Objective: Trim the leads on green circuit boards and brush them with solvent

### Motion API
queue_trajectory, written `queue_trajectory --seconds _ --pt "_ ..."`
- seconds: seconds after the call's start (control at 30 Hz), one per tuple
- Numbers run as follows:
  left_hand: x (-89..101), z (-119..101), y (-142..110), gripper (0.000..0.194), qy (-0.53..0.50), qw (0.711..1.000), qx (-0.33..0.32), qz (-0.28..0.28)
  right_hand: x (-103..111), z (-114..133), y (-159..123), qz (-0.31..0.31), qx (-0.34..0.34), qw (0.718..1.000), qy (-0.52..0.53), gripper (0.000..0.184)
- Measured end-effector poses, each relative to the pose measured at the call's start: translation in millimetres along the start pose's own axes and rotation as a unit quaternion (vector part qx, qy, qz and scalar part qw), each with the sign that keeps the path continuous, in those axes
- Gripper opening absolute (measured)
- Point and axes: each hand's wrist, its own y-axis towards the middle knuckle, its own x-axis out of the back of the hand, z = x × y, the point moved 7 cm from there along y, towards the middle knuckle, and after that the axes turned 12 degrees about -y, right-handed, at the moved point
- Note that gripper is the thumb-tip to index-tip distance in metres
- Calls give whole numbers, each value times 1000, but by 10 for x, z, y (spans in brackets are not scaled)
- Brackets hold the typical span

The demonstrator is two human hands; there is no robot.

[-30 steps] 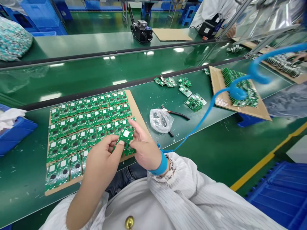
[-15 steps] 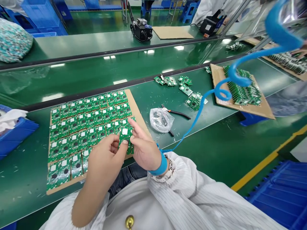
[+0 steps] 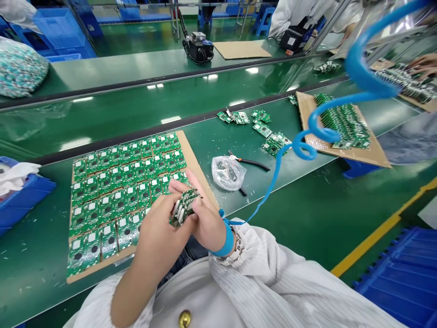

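Between my two hands is a small stack of green circuit boards [image 3: 185,206], tilted so that several board edges show. My left hand [image 3: 163,223] is closed on the stack from the left, thumb along its lower side. My right hand [image 3: 208,218], with a blue wrist strap [image 3: 226,243], grips the stack from the right with its thumb on top and its index finger stretched out. Just beyond and left of them, rows of circuit boards [image 3: 116,175] lie on a cardboard sheet [image 3: 193,155]. Part of the nearest rows is hidden by my hands.
Right of the sheet lie a clear plastic bag [image 3: 228,173], orange-and-black cutters [image 3: 254,163] and loose circuit boards [image 3: 273,143]. A tilted cardboard [image 3: 372,152] carries packed boards. A coiled blue cord [image 3: 273,182] runs to my wrist. A blue bin [image 3: 27,196] stands left; a co-worker's hands [image 3: 425,66] are far right.
The boards in my hands have turned from face-up to edge-on, showing a stack. My left hand has shifted right and closer around them. The camera view has moved slightly.
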Motion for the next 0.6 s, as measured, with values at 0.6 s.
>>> queue_trajectory --seconds 0.6 --pt "-391 345 -360 62 -532 805 188 183 -299 365 77 360 43 923 -131 54"
